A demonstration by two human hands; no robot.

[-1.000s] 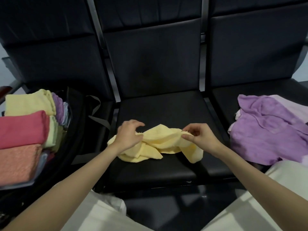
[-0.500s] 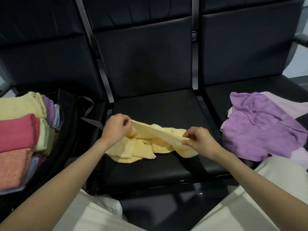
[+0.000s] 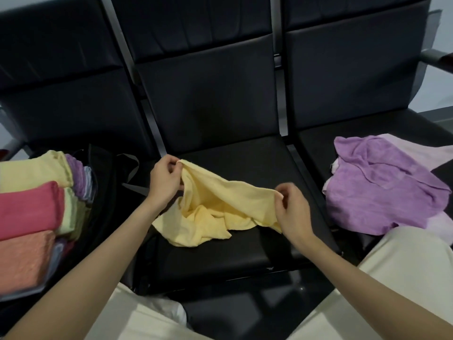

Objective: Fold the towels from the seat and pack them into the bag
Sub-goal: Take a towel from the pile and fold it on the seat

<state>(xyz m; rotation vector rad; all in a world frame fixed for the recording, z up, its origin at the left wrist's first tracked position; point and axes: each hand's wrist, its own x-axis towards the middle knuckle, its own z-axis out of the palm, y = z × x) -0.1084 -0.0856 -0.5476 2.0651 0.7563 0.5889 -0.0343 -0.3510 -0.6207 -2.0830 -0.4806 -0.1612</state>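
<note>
A crumpled yellow towel (image 3: 210,212) lies on the middle black seat (image 3: 245,158). My left hand (image 3: 164,180) pinches one corner of it, lifted at the left. My right hand (image 3: 291,212) pinches the towel's edge at the right, so a stretch of cloth hangs taut between the hands while the rest sags on the seat. A black bag (image 3: 103,182) on the left seat holds several folded towels (image 3: 31,212) in yellow, pink, orange, green and purple. A loose purple towel (image 3: 382,187) lies in a heap on the right seat.
A paler pink towel (image 3: 441,153) lies under the purple one. The seats have tall black backrests (image 3: 208,94) behind them. A grey bag strap (image 3: 132,168) hangs over the bag's edge. My legs in cream trousers (image 3: 392,266) are in front of the seats.
Both hands have lifted and spread apart, pulling the yellow towel's edge open between them. The left hand rose toward the seat back; the camera view shifted a little.
</note>
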